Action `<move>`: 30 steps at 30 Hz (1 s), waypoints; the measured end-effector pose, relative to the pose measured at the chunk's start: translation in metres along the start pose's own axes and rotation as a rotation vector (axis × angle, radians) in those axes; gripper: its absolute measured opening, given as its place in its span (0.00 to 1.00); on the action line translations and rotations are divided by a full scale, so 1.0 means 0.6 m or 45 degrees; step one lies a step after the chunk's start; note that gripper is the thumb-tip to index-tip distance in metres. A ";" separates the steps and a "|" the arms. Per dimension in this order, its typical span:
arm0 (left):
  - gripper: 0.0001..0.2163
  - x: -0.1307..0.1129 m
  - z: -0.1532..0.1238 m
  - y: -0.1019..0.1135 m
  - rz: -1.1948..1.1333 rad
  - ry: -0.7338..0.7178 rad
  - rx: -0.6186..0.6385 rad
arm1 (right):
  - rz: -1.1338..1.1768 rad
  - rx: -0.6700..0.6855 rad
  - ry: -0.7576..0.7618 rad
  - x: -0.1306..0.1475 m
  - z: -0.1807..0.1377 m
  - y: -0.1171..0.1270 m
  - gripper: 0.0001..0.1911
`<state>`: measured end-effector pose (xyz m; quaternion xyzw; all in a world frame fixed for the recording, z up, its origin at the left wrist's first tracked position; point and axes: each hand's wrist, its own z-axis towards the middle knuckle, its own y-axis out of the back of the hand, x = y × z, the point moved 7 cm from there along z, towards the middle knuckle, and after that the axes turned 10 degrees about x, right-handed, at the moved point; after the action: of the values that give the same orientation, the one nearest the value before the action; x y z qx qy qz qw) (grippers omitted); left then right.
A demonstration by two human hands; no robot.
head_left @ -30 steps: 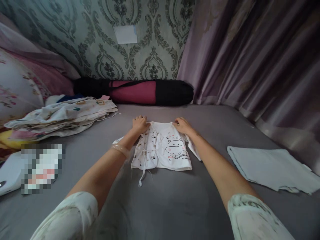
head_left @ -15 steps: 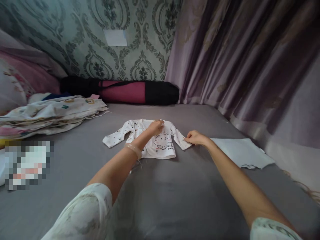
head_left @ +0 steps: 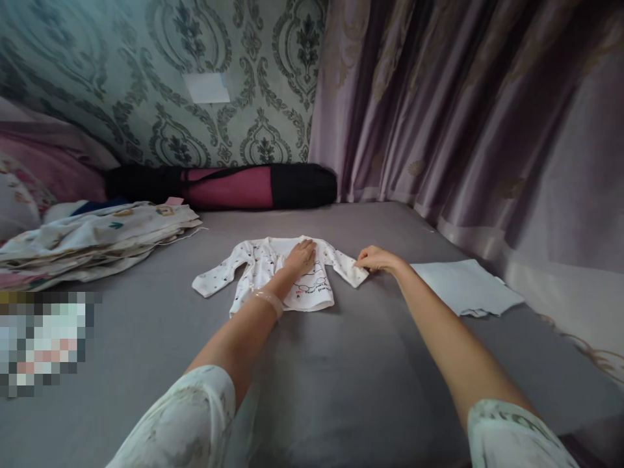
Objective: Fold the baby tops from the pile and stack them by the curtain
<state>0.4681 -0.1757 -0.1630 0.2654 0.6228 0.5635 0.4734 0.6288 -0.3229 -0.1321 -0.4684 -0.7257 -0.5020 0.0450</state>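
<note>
A small white baby shirt [head_left: 253, 266] with a cartoon print lies spread flat on the grey bed sheet [head_left: 341, 364], both sleeves stretched out. My left hand [head_left: 300, 255] rests flat on the shirt's chest, fingers spread. My right hand [head_left: 374, 259] pinches the cuff of the shirt's right sleeve and holds it out to the side. A clear bangle sits on my left wrist.
A folded pale cloth [head_left: 465, 286] lies to the right of the shirt. A stack of patterned clothes [head_left: 92, 237] sits at the left. A black and maroon roll bag [head_left: 229, 186] lies along the wall. Purple curtains [head_left: 463, 117] hang at the right.
The shirt's sleeves were folded in a second ago and now lie spread out. My left hand moved onto the chest; my right hand drew the right sleeve outward.
</note>
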 end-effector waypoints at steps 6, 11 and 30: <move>0.21 -0.005 -0.002 0.006 -0.016 0.040 0.012 | -0.018 -0.503 -0.082 -0.049 0.026 0.076 0.07; 0.22 -0.007 -0.005 0.007 -0.032 0.067 0.017 | -0.098 -0.599 -0.149 -0.070 0.037 0.058 0.16; 0.24 -0.014 -0.014 0.008 0.028 0.117 0.172 | -0.608 -0.704 -0.271 -0.014 0.002 0.013 0.17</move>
<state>0.4633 -0.1858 -0.1566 0.2774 0.6775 0.5369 0.4192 0.6396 -0.3269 -0.1321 -0.3302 -0.6520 -0.6238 -0.2770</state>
